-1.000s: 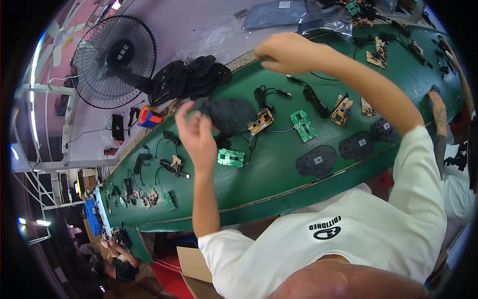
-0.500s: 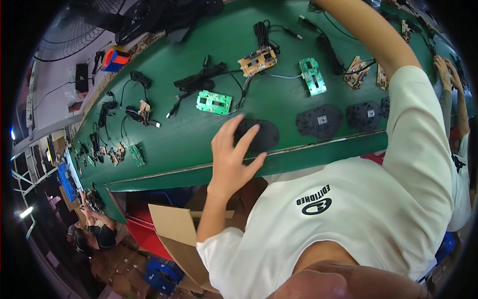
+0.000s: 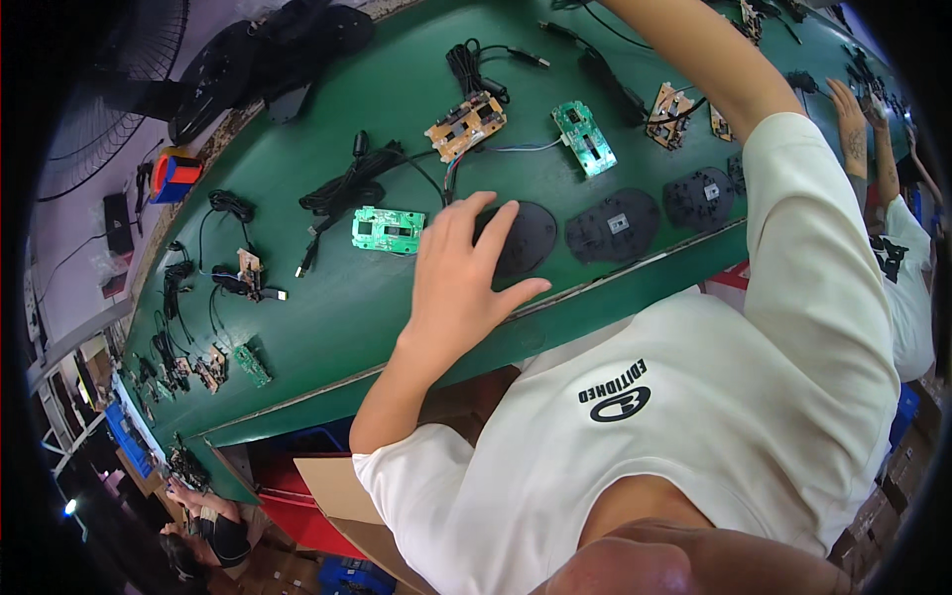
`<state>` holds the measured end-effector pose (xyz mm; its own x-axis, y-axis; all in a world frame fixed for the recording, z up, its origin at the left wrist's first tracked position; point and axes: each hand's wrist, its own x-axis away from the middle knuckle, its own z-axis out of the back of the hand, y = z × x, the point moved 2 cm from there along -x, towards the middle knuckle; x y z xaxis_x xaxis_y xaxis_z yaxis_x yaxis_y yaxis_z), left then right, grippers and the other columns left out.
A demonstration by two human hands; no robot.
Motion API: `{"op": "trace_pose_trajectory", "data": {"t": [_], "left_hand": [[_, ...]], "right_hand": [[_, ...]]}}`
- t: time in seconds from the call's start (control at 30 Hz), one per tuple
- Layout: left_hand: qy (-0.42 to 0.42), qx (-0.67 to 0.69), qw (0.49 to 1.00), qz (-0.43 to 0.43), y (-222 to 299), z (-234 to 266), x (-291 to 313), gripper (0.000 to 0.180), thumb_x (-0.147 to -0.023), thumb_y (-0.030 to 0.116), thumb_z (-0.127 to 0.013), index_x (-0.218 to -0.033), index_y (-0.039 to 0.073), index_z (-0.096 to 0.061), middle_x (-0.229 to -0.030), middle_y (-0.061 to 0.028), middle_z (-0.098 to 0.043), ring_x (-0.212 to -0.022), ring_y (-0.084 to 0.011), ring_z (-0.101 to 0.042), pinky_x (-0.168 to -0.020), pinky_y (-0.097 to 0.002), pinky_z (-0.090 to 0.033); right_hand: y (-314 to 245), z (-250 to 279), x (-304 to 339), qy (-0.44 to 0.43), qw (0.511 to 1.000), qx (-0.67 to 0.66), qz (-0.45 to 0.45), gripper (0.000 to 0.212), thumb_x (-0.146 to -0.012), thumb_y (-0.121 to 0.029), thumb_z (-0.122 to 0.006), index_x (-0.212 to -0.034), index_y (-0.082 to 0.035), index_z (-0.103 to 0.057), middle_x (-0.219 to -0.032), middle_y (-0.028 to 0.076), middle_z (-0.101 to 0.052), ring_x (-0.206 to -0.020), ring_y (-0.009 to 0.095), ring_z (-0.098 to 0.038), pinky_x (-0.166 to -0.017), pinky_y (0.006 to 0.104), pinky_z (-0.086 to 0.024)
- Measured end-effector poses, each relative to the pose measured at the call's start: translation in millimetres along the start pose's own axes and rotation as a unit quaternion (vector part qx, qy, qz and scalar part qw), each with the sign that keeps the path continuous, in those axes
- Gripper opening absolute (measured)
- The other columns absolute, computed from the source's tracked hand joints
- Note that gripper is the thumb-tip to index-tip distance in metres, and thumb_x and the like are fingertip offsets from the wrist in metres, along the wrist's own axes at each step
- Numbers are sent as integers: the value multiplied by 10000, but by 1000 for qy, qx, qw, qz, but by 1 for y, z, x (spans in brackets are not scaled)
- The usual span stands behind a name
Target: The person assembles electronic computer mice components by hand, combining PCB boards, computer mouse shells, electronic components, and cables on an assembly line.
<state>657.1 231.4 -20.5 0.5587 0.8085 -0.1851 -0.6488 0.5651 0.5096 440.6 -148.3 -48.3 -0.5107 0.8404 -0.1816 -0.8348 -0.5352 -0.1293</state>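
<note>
My left hand [image 3: 458, 273] is open, fingers spread, over the left part of a black oval plate [image 3: 533, 240] near the table's front edge. Whether the fingertips touch the plate, I cannot tell. Beside that hand lies a green circuit board [image 3: 387, 231]. Beyond it, a brown circuit board [image 3: 464, 127] with a coiled black cable is joined by thin wires to another green circuit board [image 3: 585, 139]. My right arm [image 3: 709, 59] stretches over the table to the upper edge of the view, its hand out of sight. Two more dark oval plates [image 3: 613, 226] [image 3: 699, 198] lie in a row.
Black cables [image 3: 352, 183] and small boards lie across the green table [image 3: 307, 342]. A fan [image 3: 124, 109] and an orange-blue object [image 3: 176, 176] stand at the left. Co-workers sit at the lower left and far right, one showing tattooed forearms [image 3: 853, 139]. A cardboard box [image 3: 337, 488] stands below the table.
The view has shifted, so the table's things appear farther left. My left hand stays by the same oval plate, its fingers slightly closer together. The far-right co-worker's hands have moved apart.
</note>
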Motion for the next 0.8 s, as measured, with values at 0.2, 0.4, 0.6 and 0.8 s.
{"op": "trace_pose_trajectory", "data": {"t": [0.2, 0.4, 0.6, 0.8], "left_hand": [[-32, 21, 999, -8, -16, 6, 11, 728, -643, 172, -877, -1292, 28, -582, -1228, -137, -567, -1128, -321, -547, -941, -426, -438], [5, 45, 999, 27, -16, -3, 13, 765, -626, 166, -893, -1315, 48, -583, -1201, -117, -585, -1100, -319, -555, -938, -427, -445], [36, 70, 997, -2, -17, -11, 3, 786, -613, 184, -894, -1312, 28, -569, -1198, -127, -571, -1093, -319, -539, -896, -424, -436], [17, 47, 997, 51, -20, -5, 15, 808, -608, 184, -902, -1319, 21, -554, -1248, -152, -592, -1140, -364, -533, -984, -455, -421]], "right_hand": [[-41, 43, 30, 47, 996, -51, 50, 187, -790, -186, -708, -874, -21, -738, -810, 211, -710, -766, 367, -696, -728, 428, -550], [-183, 109, 199, -44, 954, -204, 214, 117, -829, -153, -668, -881, -50, -688, -833, 107, -664, -773, 283, -656, -697, 412, -526], [-209, 50, 262, -29, 963, -184, 197, 143, -730, -150, -733, -787, -43, -659, -787, 82, -615, -749, 273, -630, -632, 408, -508], [-235, 40, 247, -141, 958, -91, 234, 174, -708, -156, -695, -824, -30, -664, -900, 107, -684, -829, 271, -674, -732, 387, -537]]}}
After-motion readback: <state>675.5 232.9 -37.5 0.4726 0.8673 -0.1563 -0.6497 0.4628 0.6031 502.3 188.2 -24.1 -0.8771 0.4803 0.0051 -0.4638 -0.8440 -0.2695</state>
